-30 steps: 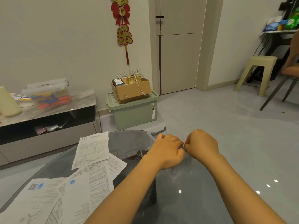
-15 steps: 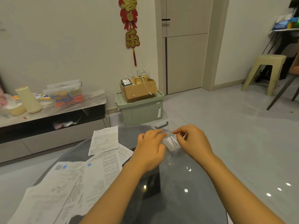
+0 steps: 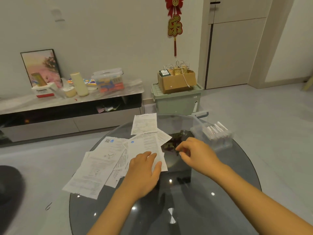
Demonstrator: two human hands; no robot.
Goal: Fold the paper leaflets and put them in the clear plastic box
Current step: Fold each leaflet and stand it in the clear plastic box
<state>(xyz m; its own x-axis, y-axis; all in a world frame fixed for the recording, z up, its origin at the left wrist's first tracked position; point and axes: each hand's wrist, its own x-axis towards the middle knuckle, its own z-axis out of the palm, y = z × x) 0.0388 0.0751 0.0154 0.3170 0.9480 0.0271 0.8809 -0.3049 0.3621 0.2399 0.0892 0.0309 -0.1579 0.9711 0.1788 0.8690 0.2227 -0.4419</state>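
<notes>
Several unfolded white paper leaflets lie overlapped on the left half of a round dark glass table. A clear plastic box stands at the table's far right edge with several folded leaflets upright inside. My left hand lies flat, fingers apart, on the lower edge of the nearest leaflet. My right hand hovers over the table's middle, left of the box, fingers loosely curled and holding nothing.
A low TV cabinet with a framed picture, boxes and a plastic container runs along the left wall. A green storage bin with a cardboard box on top stands behind the table. A dark object sits at the left edge.
Both hands were together at the clear box with a folded leaflet; they have left it and come back towards me. My left hand now rests on the leaflet pile. The view swung left.
</notes>
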